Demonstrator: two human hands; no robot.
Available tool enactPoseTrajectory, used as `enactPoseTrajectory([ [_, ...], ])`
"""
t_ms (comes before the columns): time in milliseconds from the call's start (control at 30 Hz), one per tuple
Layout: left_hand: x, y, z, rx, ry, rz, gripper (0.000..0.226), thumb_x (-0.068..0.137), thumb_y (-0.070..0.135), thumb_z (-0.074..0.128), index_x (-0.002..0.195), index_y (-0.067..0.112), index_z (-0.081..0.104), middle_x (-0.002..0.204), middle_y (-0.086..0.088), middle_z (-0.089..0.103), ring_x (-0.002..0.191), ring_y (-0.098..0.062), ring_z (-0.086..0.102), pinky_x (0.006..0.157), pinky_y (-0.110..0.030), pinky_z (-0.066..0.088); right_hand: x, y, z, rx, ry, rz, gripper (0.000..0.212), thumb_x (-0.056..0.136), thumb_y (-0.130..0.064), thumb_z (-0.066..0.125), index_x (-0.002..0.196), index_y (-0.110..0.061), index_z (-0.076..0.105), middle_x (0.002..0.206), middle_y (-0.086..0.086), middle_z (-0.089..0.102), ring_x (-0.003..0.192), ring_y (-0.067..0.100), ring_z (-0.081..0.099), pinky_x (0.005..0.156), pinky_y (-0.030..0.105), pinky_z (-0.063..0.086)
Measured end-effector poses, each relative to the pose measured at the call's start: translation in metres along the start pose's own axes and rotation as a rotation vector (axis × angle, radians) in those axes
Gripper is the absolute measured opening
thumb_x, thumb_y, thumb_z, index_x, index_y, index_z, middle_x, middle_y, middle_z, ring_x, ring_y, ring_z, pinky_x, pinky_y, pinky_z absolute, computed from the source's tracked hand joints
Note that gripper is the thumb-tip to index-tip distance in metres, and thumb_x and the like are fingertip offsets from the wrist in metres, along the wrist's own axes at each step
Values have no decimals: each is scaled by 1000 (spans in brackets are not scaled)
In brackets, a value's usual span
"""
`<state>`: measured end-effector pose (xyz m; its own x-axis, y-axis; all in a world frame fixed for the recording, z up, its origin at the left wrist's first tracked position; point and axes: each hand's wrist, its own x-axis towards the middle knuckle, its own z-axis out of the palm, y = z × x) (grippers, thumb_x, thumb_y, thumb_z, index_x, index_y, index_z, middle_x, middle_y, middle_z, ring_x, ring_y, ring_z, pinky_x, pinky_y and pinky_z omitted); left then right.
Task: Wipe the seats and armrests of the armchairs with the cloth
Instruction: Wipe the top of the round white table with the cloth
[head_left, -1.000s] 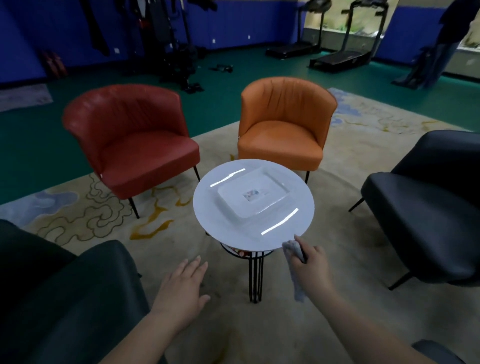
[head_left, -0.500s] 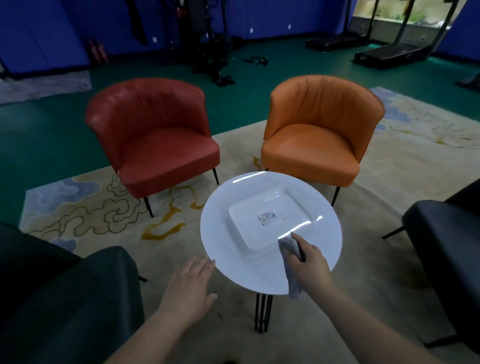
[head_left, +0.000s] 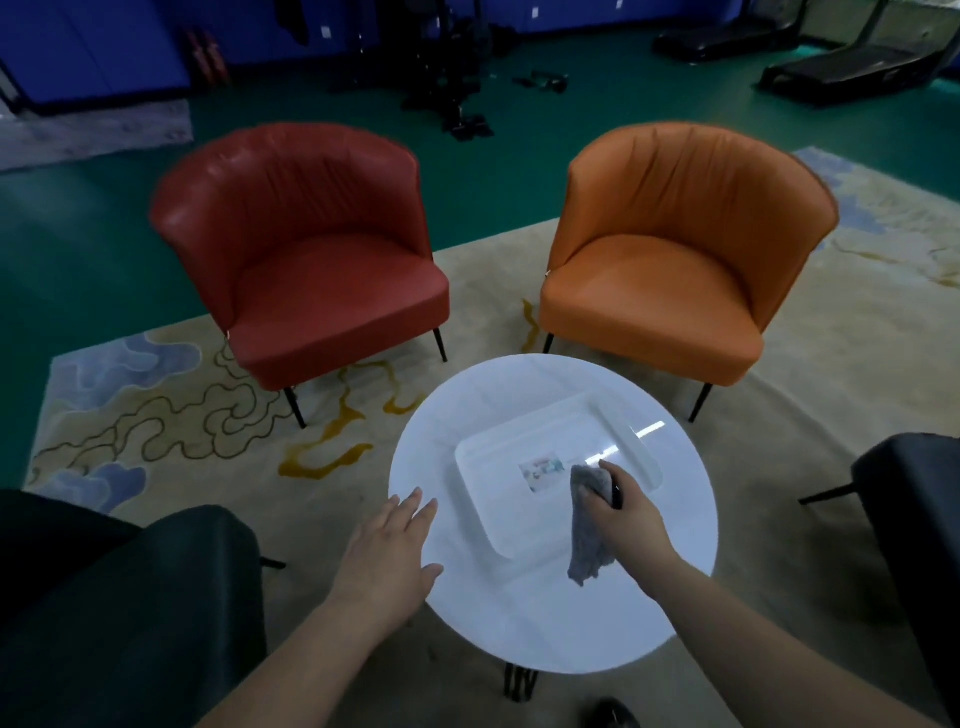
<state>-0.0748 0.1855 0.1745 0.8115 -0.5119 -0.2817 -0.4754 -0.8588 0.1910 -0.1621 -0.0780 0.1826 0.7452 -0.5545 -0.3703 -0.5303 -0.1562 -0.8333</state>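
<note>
As the right hand (head_left: 631, 512), fist gripping the cloth (head_left: 587, 525), advances over the white table (head_left: 519, 623), the spread left hand (head_left: 389, 556) follows; the armchairs remain unwiped, I judge.

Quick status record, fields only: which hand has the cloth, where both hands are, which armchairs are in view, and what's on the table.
cloth: grey cloth, bunched in the right hand, hanging down
right hand position: over the white tray on the round white table
left hand: left hand open, flat, fingers spread, over the table's left edge
armchairs in view: red armchair, orange armchair, dark armchair at right edge, dark armchair at near left
cloth contact with any chair: none
table contents: tray only, with a small label inside
</note>
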Motion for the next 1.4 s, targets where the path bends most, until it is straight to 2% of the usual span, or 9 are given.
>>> enactPoseTrajectory([
  [300, 45, 45, 12, -22, 31, -219, 74, 96, 51, 44, 155, 31, 2, 163, 8, -3, 149, -17, 0, 119, -40, 6, 118, 10, -24, 132, -335, 173, 66, 82, -32, 72, 139, -32, 39, 133, 1, 53, 118, 25, 52, 100, 48, 47],
  [433, 54, 75, 27, -59, 33, -337, 72, 97, 52, 40, 154, 31, 2, 163, 8, -4, 149, -17, -5, 119, -41, 1, 152, 16, -35, 107, -494, 138, 58, 80, -23, 75, 131, -27, 47, 121, 2, 59, 108, 25, 59, 91, 46, 53],
  [633, 70, 115, 56, -152, 31, -451, 72, 96, 54, 41, 154, 33, 4, 163, 8, -1, 149, -16, -3, 118, -42, -1, 186, 21, -41, -93, -495, 19, 37, 72, -41, 79, 98, -38, 52, 94, -10, 61, 85, 9, 61, 62, 23, 52],
  [800, 70, 121, 74, -199, 7, -471, 71, 96, 55, 40, 154, 34, 4, 162, 9, -1, 149, -15, -3, 117, -39, -2, 215, 37, -32, -47, -619, 96, 40, 84, -25, 72, 118, -22, 51, 111, 8, 62, 102, 25, 62, 92, 45, 52],
  [933, 73, 112, 76, -197, -22, -483, 70, 97, 54, 40, 154, 33, 5, 163, 9, 0, 149, -15, -2, 118, -40, 0, 234, 47, -20, -27, -646, 170, 52, 89, -3, 57, 134, -25, 44, 111, 9, 65, 90, 29, 65, 71, 41, 55],
  [1067, 74, 104, 78, -189, -37, -496, 70, 97, 52, 40, 154, 32, 4, 162, 9, 0, 149, -14, -3, 119, -39, 0, 250, 62, -4, -187, -488, 68, 42, 89, -12, 58, 127, -27, 48, 102, 1, 67, 85, 16, 64, 66, 29, 53],
  [1200, 81, 104, 83, -183, -44, -502, 70, 97, 53, 39, 154, 33, 4, 162, 9, 0, 149, -14, -3, 118, -38, -1, 265, 71, 12, -229, -519, 8, 45, 89, -18, 62, 129, -31, 46, 102, -1, 62, 85, 13, 61, 60, 24, 49],
  [1300, 86, 107, 87, -176, -53, -496, 70, 97, 52, 40, 154, 32, 5, 163, 9, -1, 149, -15, -3, 118, -37, 0, 272, 76, 12, -551, -484, -146, 58, 83, -19, 65, 136, -26, 42, 114, 10, 57, 97, 28, 59, 75, 38, 54],
  [1400, 89, 110, 89, -176, -71, -480, 70, 97, 52, 41, 154, 33, 3, 163, 9, -2, 149, -15, -4, 119, -38, -1, 267, 86, 1, -931, -390, -454, 66, 83, -26, 63, 142, -32, 35, 142, 5, 37, 126, 28, 39, 101, 41, 40],
])
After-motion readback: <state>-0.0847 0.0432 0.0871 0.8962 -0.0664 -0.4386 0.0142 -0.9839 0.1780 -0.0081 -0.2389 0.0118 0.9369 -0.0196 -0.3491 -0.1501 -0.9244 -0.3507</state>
